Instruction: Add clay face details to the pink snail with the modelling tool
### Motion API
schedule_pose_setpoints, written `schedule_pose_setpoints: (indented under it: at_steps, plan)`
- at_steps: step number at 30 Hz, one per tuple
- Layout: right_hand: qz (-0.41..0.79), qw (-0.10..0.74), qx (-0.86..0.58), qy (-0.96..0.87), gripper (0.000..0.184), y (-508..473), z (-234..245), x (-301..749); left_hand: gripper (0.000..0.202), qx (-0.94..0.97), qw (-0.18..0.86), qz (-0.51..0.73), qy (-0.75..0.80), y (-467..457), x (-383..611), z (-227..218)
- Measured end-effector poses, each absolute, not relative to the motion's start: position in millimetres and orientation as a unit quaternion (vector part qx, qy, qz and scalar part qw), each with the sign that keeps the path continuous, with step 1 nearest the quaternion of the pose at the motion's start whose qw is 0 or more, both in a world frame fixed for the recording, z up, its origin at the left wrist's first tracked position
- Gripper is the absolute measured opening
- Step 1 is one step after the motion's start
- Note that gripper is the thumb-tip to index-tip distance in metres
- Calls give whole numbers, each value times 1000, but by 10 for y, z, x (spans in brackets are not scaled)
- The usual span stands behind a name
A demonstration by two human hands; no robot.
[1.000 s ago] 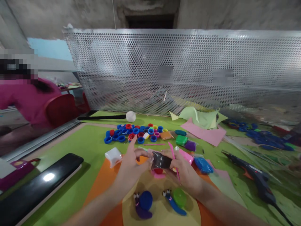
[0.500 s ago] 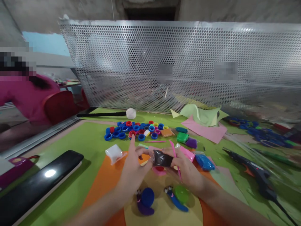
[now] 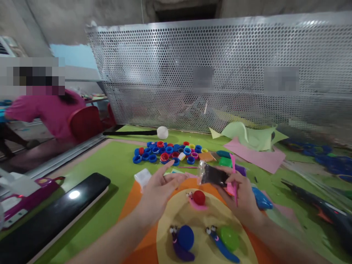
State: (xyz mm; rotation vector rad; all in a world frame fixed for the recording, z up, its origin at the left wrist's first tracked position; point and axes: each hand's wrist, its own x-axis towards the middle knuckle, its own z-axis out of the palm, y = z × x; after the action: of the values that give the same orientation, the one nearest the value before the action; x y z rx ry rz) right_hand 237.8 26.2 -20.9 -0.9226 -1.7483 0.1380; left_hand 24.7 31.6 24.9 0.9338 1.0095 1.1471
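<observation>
My right hand [image 3: 242,192] grips a clear plastic packet of black clay [image 3: 216,176], with a thin pink stick [image 3: 234,179] held upright between its fingers. My left hand [image 3: 159,190] is apart from the packet, empty, its index finger stretched forward. Below the hands, a yellow paper circle [image 3: 172,211] lies on orange paper [image 3: 129,209]. On the circle sit three small clay snails: a pink one with a red shell [image 3: 199,198], a purple one with a blue shell [image 3: 186,238], and a blue one with a green shell [image 3: 229,238].
Several coloured bottle caps [image 3: 152,158] lie beyond the hands. Clay packs surround them: white [image 3: 143,178], orange [image 3: 206,157], blue [image 3: 262,199]. A glue gun [image 3: 319,201] rests at right, a long black case [image 3: 63,209] at left. Behind stands a perforated metal panel [image 3: 165,73]; a person in pink sits left.
My left hand has let go of the black clay packet and moved away to the left. My right hand has carried the packet rightward, uncovering the pink snail. The view has shifted left.
</observation>
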Motion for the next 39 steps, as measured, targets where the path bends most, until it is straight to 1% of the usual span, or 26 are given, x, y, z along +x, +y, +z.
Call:
schedule_pose_setpoints:
  at_steps: [6, 7, 9, 12, 15, 21, 27, 29, 32, 35, 39]
  plan:
    - [84, 546, -453, -700, 21, 361, -382, 2479, 89, 346, 693, 508, 376, 226, 258, 326]
    - [90, 544, -455, -699, 21, 367, -389, 2483, 87, 344, 701, 511, 361, 206, 252, 330]
    - [103, 542, -457, -698, 21, 366, -384, 2480, 75, 340, 726, 513, 306, 171, 236, 314]
    - [112, 543, -470, -687, 21, 345, -371, 2469, 58, 334, 782, 502, 158, 138, 220, 252]
    - [123, 537, -485, -679, 20, 334, -390, 2481, 55, 338, 806, 483, 51, 115, 219, 210]
    - [134, 534, -497, -671, 17, 343, -404, 2501, 48, 348, 810, 470, 45, 115, 221, 246]
    - [109, 522, -503, -680, 14, 333, -376, 2501, 56, 324, 832, 449, -12, 115, 234, 212]
    - [116, 516, -498, -687, 13, 351, -432, 2536, 55, 311, 840, 444, -13, 99, 241, 226]
    - [124, 511, -486, -698, 14, 391, -535, 2602, 48, 292, 850, 438, -5, 86, 247, 264]
    - [117, 510, -475, -707, 16, 408, -581, 2648, 51, 298, 861, 411, -26, 92, 248, 273]
    - [96, 504, -471, -717, 17, 385, -536, 2654, 52, 302, 860, 410, -40, 88, 230, 253]
